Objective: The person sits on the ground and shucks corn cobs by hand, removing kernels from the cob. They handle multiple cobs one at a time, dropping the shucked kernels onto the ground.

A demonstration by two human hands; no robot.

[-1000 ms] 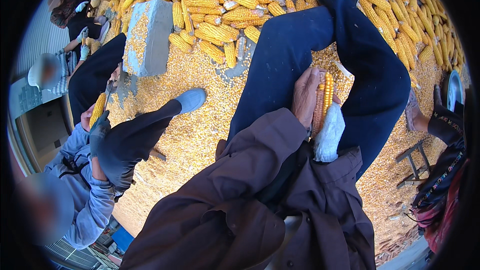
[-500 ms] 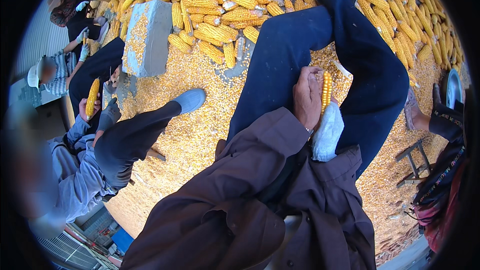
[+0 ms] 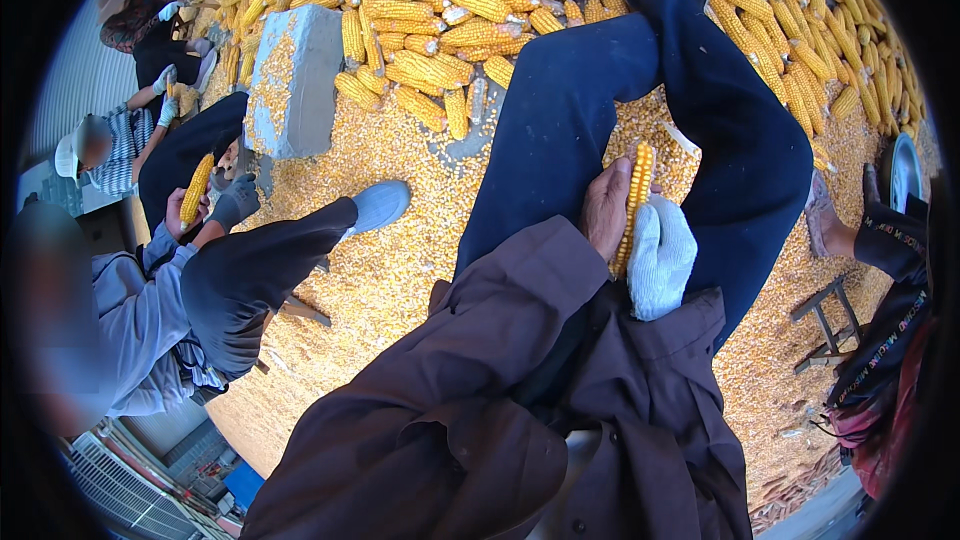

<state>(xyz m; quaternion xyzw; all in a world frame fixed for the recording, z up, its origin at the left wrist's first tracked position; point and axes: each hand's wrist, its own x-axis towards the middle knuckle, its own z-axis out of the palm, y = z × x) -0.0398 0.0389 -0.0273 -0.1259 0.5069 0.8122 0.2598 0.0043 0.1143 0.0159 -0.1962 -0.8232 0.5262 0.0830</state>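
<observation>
Between my knees, a yellow ear of corn (image 3: 638,190) stands nearly on end, leaning a little to the right at its top. Some dark gaps between kernel rows show along it. My bare left hand (image 3: 605,208) grips it from the left, the thumb lying along its side. On its right side my right hand (image 3: 663,258), in a white knitted glove, is closed against the lower part. The gloved fingertips are partly hidden behind the ear. Loose kernels (image 3: 650,120) cover the ground beyond my hands.
A large heap of corn ears (image 3: 440,20) lies ahead, beside a grey block (image 3: 305,90) with kernels on it. At left a person holds an ear (image 3: 197,190); others sit farther back. On the right are a small stool (image 3: 828,325), a metal basin (image 3: 905,172) and another person's leg.
The ear has shifted slightly left and down, and more of its length shows. My gloved hand has turned and come up against its right side. The person at left has moved their ear slightly.
</observation>
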